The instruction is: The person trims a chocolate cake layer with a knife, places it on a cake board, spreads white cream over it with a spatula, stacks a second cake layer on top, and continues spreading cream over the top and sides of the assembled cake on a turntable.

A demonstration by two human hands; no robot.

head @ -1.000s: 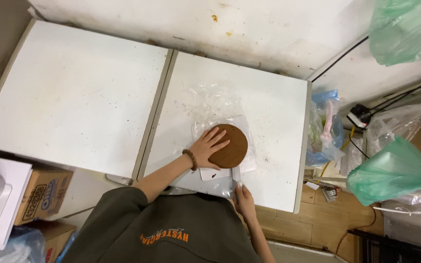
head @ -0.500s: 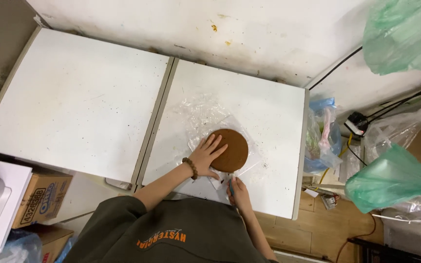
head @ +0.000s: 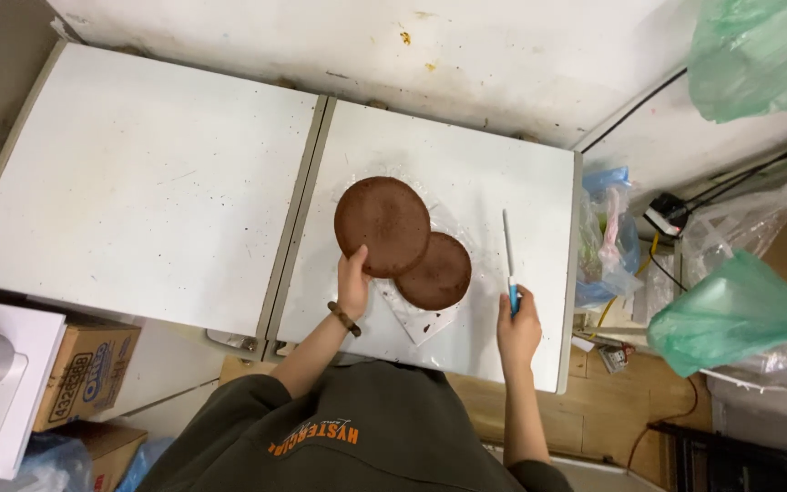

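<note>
My left hand (head: 353,282) no longer lies flat on one brown cake disc — it has lifted a top layer (head: 382,226) aside, baring a second disc (head: 439,273). My right hand (head: 518,330) has drawn the knife (head: 508,260) out, off to the right — over the bench (head: 539,191).

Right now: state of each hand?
Left hand: closed on the edge of the upper brown cake layer, lifted off the lower one.
Right hand: closed on the blue-handled knife.

— How many brown cake rounds?
— Two: one lifted round (head: 382,225), one flat round (head: 439,273) just right of it.
— Knives?
— One knife (head: 508,255).
— Counters?
— Two, a left counter (head: 138,182) and a right counter (head: 521,164).
— Green bags?
— Two at the right: far green bag (head: 758,55), near green bag (head: 730,314).
</note>
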